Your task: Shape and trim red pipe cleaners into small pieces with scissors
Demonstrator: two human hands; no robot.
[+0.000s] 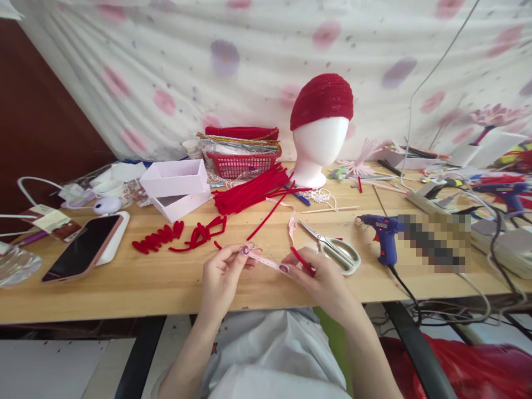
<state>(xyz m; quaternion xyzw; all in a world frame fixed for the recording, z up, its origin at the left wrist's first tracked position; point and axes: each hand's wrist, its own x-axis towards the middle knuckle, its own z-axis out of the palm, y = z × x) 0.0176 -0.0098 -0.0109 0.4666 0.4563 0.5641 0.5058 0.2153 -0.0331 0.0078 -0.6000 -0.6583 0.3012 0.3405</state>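
A pink measuring tape point(266, 261) stretches between my two hands above the front of the table. My left hand point(222, 274) is closed, pinching one end of it. My right hand point(320, 277) is closed on the tape further along, and a red pipe cleaner point(302, 260) sticks out between its fingers. The tape's loose length runs back over the table behind my right hand. Scissors point(338, 252) with pale green handles lie partly open just right of that hand. Bent red pipe cleaner shapes point(203, 234) and a coiled one point(158, 238) lie beyond my left hand.
Behind lie a bundle of red pipe cleaners point(251, 191), a red basket point(245, 164) and white boxes point(174, 178). A white foam head point(318, 144) wears a red covering. A blue glue gun point(386, 235) with its cable stands right; a phone point(83, 249) rests left.
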